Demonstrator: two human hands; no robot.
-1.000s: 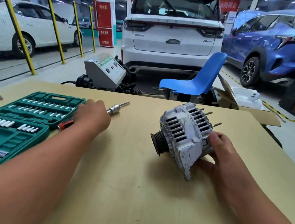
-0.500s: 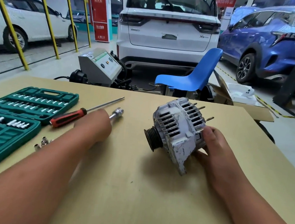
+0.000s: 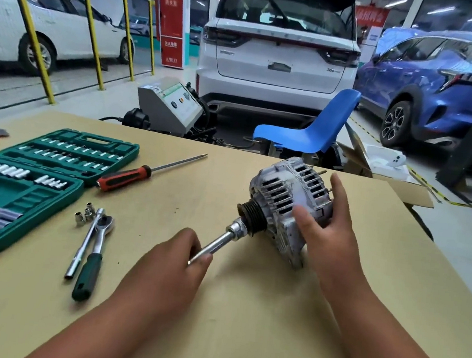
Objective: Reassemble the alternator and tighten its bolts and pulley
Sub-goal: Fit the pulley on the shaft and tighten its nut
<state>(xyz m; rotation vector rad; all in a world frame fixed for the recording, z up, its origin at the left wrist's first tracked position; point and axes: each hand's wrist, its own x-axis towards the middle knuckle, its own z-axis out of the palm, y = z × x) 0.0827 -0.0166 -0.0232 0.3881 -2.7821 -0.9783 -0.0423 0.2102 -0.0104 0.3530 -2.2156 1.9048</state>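
Right of centre, the alternator [image 3: 288, 202] is steadied on the counter [image 3: 240, 341] by the right hand [image 3: 331, 236], thumb and fingers spread round its housing. A socket driver [image 3: 221, 243], gripped by the left hand [image 3: 171, 271] with curled fingers, is set at the pulley [image 3: 252, 217]; it should be seated squarely before being turned.

At the table [image 3: 241, 332], alternator [image 3: 283, 193] in right hand [image 3: 333, 243], socket driver [image 3: 221, 243] in left hand [image 3: 171, 268] against pulley [image 3: 252, 217].
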